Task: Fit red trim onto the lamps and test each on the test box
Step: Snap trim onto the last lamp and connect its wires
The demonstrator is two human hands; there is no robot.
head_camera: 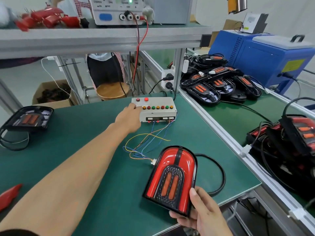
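- Now my left hand (129, 114) reaches the test box (154, 109) — fingers extended onto its leftmost buttons
- My right hand (201, 213) grips the red-trimmed lamp (172, 178) at its lower corner, above the worktop (88, 133)
- I'd press one button at a time — lamp face towards me

My bare left arm is stretched forward across the frame, forearm nearly straight, left hand (129, 116) palm down with fingertips out of sight at the far end, so I can't tell their curl. My right hand (202, 213) sits low and near, thumb up along the front, fingers curled underneath, gripping what it holds at its bottom edge.
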